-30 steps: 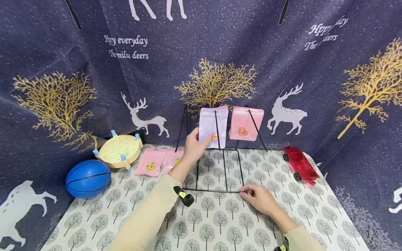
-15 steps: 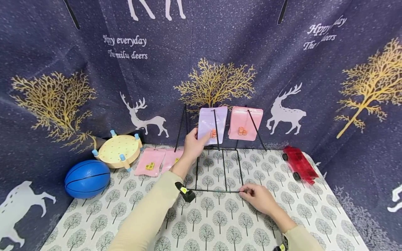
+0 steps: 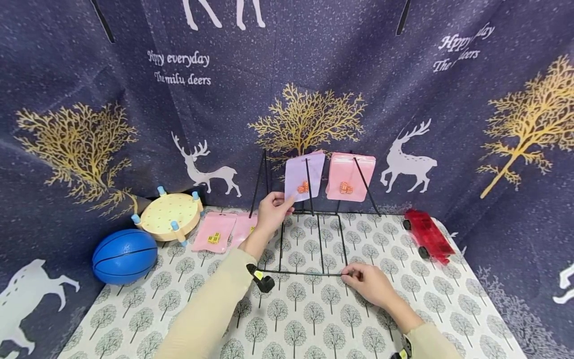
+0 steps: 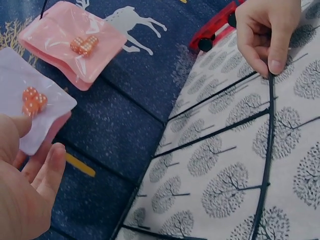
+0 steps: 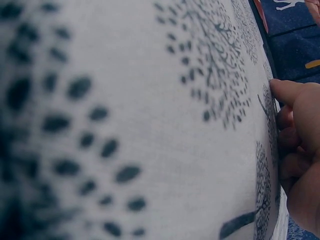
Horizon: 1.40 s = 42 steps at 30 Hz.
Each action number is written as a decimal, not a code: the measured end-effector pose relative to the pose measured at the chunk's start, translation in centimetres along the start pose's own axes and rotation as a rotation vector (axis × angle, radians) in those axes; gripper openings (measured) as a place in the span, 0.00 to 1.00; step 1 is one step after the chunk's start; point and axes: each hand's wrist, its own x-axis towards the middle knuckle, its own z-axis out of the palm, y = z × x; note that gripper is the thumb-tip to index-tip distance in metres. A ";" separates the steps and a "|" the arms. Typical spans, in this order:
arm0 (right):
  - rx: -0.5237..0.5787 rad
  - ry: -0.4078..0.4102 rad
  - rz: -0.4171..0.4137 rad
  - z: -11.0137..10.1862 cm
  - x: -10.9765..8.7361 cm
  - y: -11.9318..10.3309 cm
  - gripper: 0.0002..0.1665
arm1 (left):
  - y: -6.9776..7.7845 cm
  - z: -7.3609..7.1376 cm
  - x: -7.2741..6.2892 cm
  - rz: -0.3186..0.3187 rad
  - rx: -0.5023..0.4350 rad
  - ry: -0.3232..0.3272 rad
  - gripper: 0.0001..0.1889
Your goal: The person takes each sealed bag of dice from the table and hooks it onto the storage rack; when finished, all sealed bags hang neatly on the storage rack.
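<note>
Currently, the left hand [image 3: 271, 214] pinches the lower left corner of the lavender pouch [image 3: 294, 172], its thumb on the front face and its fingers behind. The lavender pouch hangs, slightly tilted, on a prong of the black wire rack [image 3: 305, 273]; orange dice [image 3: 303, 187] show through its front, and a pink layer shows behind it. The right hand [image 3: 372, 284] pinches the rack at its front right corner, thumb and index finger closed on the wire, other fingers curled. A hanging pink pouch [image 3: 340, 172], also containing orange dice, occupies the adjacent prong on the right. Two flat pink pouches [image 3: 221, 227] lie left of the rack on the tree-print tablecloth [image 3: 275, 331], the second partly hidden by the left arm. A round wooden stand [image 3: 171, 216] and a blue ball [image 3: 124, 257] sit farther left; a red toy vehicle [image 3: 428, 237] rests near the right edge.
</note>
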 end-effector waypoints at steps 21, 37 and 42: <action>-0.001 -0.007 0.023 -0.2 0.0 -0.1 0.06 | -1.7 -5.6 -1.8 0.066 0.391 0.135 0.15; -0.006 -0.017 0.030 -0.3 0.0 0.0 0.07 | -2.9 -10.2 -3.9 0.005 0.701 0.155 0.26; 0.001 -0.016 0.025 -0.2 0.0 0.0 0.06 | -3.6 -10.6 -4.8 0.001 0.720 0.175 0.30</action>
